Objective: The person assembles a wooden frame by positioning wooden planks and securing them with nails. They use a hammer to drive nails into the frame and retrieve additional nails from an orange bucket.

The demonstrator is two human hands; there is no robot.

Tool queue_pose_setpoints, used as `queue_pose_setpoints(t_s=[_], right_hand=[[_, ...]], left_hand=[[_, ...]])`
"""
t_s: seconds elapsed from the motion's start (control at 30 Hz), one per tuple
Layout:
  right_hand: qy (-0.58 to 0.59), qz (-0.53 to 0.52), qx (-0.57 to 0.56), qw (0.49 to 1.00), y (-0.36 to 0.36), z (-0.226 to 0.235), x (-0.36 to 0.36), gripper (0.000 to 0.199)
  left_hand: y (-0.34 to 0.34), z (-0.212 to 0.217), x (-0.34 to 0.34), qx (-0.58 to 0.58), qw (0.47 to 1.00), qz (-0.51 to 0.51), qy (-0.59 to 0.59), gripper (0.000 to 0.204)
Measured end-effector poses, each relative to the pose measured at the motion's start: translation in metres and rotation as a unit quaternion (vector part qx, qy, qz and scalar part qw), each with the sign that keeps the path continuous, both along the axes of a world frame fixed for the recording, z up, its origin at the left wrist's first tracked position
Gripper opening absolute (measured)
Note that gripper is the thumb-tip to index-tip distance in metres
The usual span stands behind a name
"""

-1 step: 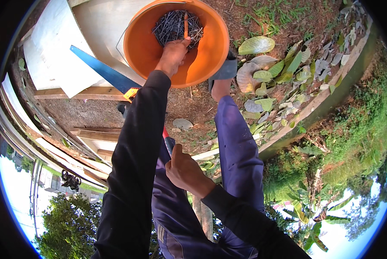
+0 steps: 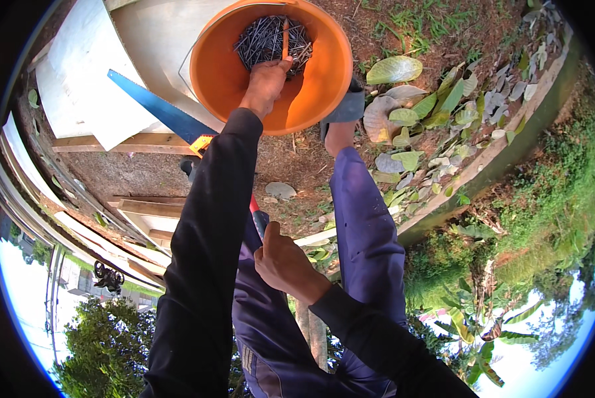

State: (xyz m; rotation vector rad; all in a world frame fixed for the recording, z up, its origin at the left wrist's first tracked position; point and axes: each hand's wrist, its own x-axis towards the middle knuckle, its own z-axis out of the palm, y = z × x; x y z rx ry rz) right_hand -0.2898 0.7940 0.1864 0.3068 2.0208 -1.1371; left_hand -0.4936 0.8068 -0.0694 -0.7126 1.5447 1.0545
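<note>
Nearest me, my right hand (image 2: 285, 264) has its fingers curled tight round a tool handle (image 2: 259, 217) with a red and dark grip, held over my dark blue trousers. Farther out, my left hand (image 2: 265, 81), black sleeve to the wrist, reaches into the smooth round orange plastic bucket (image 2: 324, 66); its fingers press together down on a tangled heap of thin grey nails (image 2: 264, 40) at the bottom. Beside the bucket lies a blue-bladed saw (image 2: 154, 106) across pale boards (image 2: 85, 79).
</note>
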Motion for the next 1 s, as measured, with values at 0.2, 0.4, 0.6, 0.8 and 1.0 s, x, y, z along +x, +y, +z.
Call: queue_pose_setpoints(t_s=[0.2, 0.4, 0.6, 0.8, 1.0], right_hand=[[0.06, 0.064, -0.009, 0.996, -0.004, -0.006, 0.007, 0.02], [0.059, 0.072, -0.006, 0.996, 0.005, -0.009, -0.002, 0.024], [0.001, 0.012, -0.039, 0.999, 0.006, -0.006, -0.007, 0.036], [-0.006, 0.031, -0.043, 0.999, 0.004, -0.004, -0.008, 0.033], [0.043, 0.081, -0.026, 0.995, 0.008, -0.008, -0.009, 0.033]], left_hand=[[-0.005, -0.031, 0.004, 0.009, 0.96, -0.162, 0.227, 0.036], [0.031, 0.005, -0.012, -0.126, 0.847, -0.479, 0.194, 0.058], [0.021, 0.012, -0.004, -0.149, 0.86, -0.415, 0.258, 0.081], [-0.002, -0.001, 0.003, -0.143, 0.875, -0.418, 0.197, 0.088], [0.009, 0.015, 0.015, -0.035, 0.866, -0.458, 0.195, 0.085]])
